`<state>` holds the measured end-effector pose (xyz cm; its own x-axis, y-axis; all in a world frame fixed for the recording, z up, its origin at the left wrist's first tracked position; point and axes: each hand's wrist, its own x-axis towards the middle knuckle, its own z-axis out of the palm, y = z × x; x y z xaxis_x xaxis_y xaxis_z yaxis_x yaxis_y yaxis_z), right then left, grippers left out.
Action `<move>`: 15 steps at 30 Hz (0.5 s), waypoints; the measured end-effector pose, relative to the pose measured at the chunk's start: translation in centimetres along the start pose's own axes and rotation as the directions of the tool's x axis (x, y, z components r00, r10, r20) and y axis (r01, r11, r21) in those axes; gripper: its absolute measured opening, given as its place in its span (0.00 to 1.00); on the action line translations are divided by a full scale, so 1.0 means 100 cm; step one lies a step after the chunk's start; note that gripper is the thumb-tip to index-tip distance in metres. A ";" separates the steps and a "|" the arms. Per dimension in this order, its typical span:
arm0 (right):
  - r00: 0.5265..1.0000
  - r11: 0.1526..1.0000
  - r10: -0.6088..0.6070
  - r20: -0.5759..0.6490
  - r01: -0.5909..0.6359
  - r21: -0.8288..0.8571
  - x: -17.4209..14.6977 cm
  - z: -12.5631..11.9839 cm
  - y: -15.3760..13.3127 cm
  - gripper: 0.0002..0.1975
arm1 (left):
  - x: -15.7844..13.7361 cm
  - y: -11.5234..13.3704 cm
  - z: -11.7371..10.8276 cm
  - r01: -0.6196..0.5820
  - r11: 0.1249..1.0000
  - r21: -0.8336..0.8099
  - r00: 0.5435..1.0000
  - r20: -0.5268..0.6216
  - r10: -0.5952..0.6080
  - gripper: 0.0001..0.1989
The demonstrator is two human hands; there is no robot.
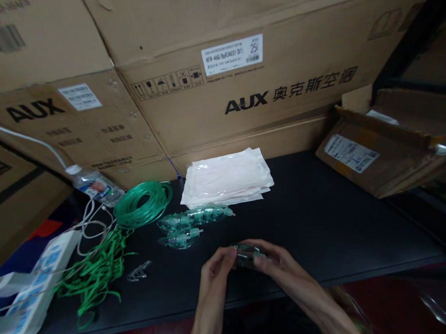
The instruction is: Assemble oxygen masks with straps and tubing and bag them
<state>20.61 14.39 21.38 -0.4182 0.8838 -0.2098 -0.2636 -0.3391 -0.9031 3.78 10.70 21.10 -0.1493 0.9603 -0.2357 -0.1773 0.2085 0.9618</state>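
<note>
Near the front edge of the black table, my left hand and my right hand grip a clear plastic face mask from both sides. My fingers hide part of it, and its finer details are too dark to make out. Further back and to the left lies a row of nested green transparent masks with pale connectors. One more green mask rests in front of that row. Small bent metal strips lie to the left of my left hand.
Green elastic straps are heaped beside a white power strip. Behind them sit coiled green tubing and a plastic bottle. White packets are stacked against large cartons. An opened cardboard box stands right.
</note>
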 end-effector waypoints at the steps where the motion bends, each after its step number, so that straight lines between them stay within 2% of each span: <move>1: 1.000 1.000 -0.019 0.005 0.019 -0.024 0.000 0.000 0.001 0.26 | -0.002 0.000 0.002 0.006 1.000 0.000 1.000 -0.024 -0.006 0.18; 4: 0.999 0.998 -0.030 -0.030 0.028 -0.054 0.000 -0.001 0.002 0.26 | -0.007 0.004 0.007 0.017 1.000 0.018 0.998 -0.054 -0.016 0.19; 10: 0.998 0.997 0.004 0.065 0.001 -0.075 0.003 -0.005 -0.003 0.25 | -0.007 0.014 0.003 0.136 0.985 -0.111 0.988 0.083 -0.127 0.21; 12: 1.000 1.000 -0.016 -0.004 0.016 -0.025 0.006 -0.002 0.000 0.29 | -0.003 0.012 0.003 0.109 0.986 -0.123 0.993 0.068 -0.101 0.19; 15: 0.989 0.996 -0.029 -0.144 0.041 0.085 0.010 0.004 0.006 0.36 | 0.004 0.004 0.005 -0.023 0.997 -0.078 1.000 -0.011 0.023 0.17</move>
<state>19.68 14.89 20.77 -0.2805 0.9305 -0.2356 -0.3535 -0.3284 -0.8759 4.16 11.22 21.43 -0.1641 0.9627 -0.2154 -0.2489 0.1709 0.9533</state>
